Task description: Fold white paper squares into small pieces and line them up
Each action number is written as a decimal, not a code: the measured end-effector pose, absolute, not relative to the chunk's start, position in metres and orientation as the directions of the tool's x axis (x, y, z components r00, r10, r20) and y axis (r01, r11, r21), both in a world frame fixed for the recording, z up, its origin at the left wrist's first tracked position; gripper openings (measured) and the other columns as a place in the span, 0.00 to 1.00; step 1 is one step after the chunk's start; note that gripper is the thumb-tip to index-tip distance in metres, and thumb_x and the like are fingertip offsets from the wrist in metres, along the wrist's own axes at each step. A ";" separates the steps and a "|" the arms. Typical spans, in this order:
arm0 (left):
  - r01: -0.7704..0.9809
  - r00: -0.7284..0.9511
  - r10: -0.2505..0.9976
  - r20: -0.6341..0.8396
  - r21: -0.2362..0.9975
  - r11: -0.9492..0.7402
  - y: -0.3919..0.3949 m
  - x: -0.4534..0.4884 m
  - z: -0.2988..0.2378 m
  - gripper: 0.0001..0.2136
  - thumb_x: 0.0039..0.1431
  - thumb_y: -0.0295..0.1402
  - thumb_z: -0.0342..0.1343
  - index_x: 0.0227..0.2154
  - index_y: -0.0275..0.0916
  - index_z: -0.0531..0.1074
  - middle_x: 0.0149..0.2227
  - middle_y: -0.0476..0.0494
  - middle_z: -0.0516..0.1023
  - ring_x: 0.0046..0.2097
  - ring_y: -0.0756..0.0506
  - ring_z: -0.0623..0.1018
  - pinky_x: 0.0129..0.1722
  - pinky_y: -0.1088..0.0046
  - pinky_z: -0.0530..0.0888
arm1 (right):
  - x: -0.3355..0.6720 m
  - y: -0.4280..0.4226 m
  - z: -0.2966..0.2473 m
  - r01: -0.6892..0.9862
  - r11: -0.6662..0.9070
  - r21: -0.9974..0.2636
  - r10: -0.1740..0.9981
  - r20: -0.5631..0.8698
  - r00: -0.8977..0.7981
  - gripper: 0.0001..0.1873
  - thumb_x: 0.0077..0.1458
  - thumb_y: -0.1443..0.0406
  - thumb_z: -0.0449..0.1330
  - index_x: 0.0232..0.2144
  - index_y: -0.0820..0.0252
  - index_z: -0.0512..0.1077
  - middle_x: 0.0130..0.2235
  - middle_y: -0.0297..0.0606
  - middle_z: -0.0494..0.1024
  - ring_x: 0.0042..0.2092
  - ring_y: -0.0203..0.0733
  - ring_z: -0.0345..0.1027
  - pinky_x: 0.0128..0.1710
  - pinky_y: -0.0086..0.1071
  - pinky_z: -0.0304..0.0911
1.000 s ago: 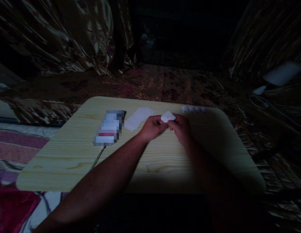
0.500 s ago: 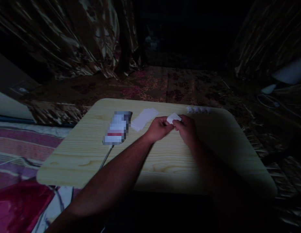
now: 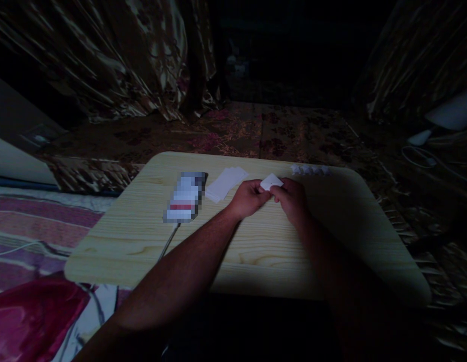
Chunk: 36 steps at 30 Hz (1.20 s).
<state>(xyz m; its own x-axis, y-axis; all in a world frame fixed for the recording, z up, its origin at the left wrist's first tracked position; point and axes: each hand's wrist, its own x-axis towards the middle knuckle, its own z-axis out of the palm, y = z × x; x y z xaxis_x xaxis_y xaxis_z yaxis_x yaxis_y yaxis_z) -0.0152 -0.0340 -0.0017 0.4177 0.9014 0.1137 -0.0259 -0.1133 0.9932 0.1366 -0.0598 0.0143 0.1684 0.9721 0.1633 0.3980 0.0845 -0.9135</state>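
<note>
A small folded piece of white paper (image 3: pixel 271 181) is pinched between both my hands above the middle of the table. My left hand (image 3: pixel 249 197) grips its left side with bent fingers. On the other side, my right hand (image 3: pixel 292 197) holds it, the thumb lying across its lower right part. Just left of my hands lies a loose stack of white paper slips (image 3: pixel 223 184). Behind my right hand, near the table's far edge, several small white folded paper pieces (image 3: pixel 310 170) stand in a row.
The pale wooden table (image 3: pixel 116 251) has rounded corners. A phone-like device (image 3: pixel 185 197), blurred out, lies at left with a cable (image 3: pixel 168 243) running toward me. Left of the table are a striped cloth (image 3: pixel 33 216) and a shiny red cloth (image 3: pixel 37 317). A white lamp (image 3: pixel 452 110) stands at far right.
Both hands keep their hold on the folded paper, with only a slight shift of the fingers. The whole view has moved a little; nothing else on the table has been displaced.
</note>
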 end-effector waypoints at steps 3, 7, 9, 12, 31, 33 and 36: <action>-0.023 0.413 0.903 0.119 0.992 -0.121 -0.034 -0.015 -0.002 0.13 0.49 0.38 0.64 0.24 0.36 0.67 0.19 0.55 0.64 0.22 0.56 0.60 0.23 0.77 0.56 | 0.138 -0.059 0.012 0.401 0.092 -0.911 0.973 0.168 0.158 0.10 0.47 0.60 0.58 0.20 0.58 0.68 0.18 0.29 0.68 0.23 0.36 0.61 0.24 0.29 0.52; -0.019 0.419 0.898 0.136 0.990 -0.141 -0.035 -0.015 -0.002 0.12 0.50 0.38 0.63 0.24 0.36 0.67 0.19 0.55 0.64 0.21 0.56 0.60 0.23 0.77 0.56 | 0.139 -0.060 0.015 0.450 0.106 -0.887 0.970 0.192 0.151 0.09 0.46 0.60 0.59 0.20 0.59 0.68 0.17 0.29 0.67 0.24 0.35 0.59 0.24 0.29 0.50; -0.015 0.406 0.903 0.137 0.990 -0.144 -0.036 -0.014 -0.002 0.13 0.49 0.38 0.63 0.23 0.36 0.66 0.19 0.55 0.64 0.21 0.56 0.60 0.23 0.77 0.56 | 0.138 -0.061 0.018 0.445 0.101 -0.890 0.970 0.189 0.156 0.09 0.46 0.60 0.59 0.21 0.59 0.69 0.17 0.29 0.67 0.24 0.36 0.59 0.24 0.29 0.50; -0.017 0.401 0.907 0.130 0.991 -0.135 -0.036 -0.014 -0.002 0.13 0.49 0.38 0.63 0.23 0.37 0.65 0.19 0.55 0.64 0.21 0.56 0.60 0.23 0.76 0.55 | 0.136 -0.063 0.023 0.412 0.063 -0.909 0.971 0.151 0.185 0.09 0.44 0.60 0.60 0.21 0.59 0.70 0.17 0.29 0.68 0.23 0.35 0.58 0.23 0.30 0.50; -0.051 0.347 0.931 0.110 0.994 -0.099 -0.033 -0.015 -0.002 0.12 0.47 0.36 0.63 0.22 0.38 0.65 0.18 0.54 0.67 0.19 0.55 0.61 0.21 0.76 0.55 | 0.136 -0.065 0.026 0.356 0.034 -0.934 0.980 0.101 0.173 0.09 0.42 0.62 0.59 0.16 0.58 0.66 0.15 0.28 0.66 0.20 0.33 0.56 0.21 0.29 0.49; -0.050 0.348 0.931 0.105 0.994 -0.094 -0.033 -0.015 -0.002 0.13 0.47 0.36 0.64 0.22 0.38 0.65 0.18 0.54 0.67 0.19 0.55 0.61 0.21 0.76 0.55 | 0.136 -0.066 0.028 0.367 0.047 -0.929 0.979 0.117 0.168 0.09 0.42 0.62 0.59 0.16 0.58 0.66 0.15 0.28 0.66 0.21 0.33 0.56 0.22 0.29 0.48; -0.057 0.347 0.933 0.093 0.995 -0.078 -0.033 -0.015 -0.001 0.13 0.47 0.37 0.64 0.22 0.38 0.65 0.18 0.54 0.67 0.19 0.55 0.62 0.20 0.76 0.56 | 0.135 -0.068 0.030 0.336 0.033 -0.941 0.979 0.098 0.180 0.09 0.42 0.62 0.59 0.16 0.58 0.66 0.14 0.27 0.65 0.20 0.33 0.54 0.22 0.29 0.47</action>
<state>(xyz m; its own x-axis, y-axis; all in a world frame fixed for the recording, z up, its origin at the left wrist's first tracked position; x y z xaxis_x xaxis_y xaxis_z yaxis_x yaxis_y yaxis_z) -0.0150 -0.0328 -0.0015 0.3474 0.9331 0.0927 -0.0571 -0.0776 0.9953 0.1353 -0.0676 0.0296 0.1801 0.9787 0.0983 0.3364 0.0326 -0.9412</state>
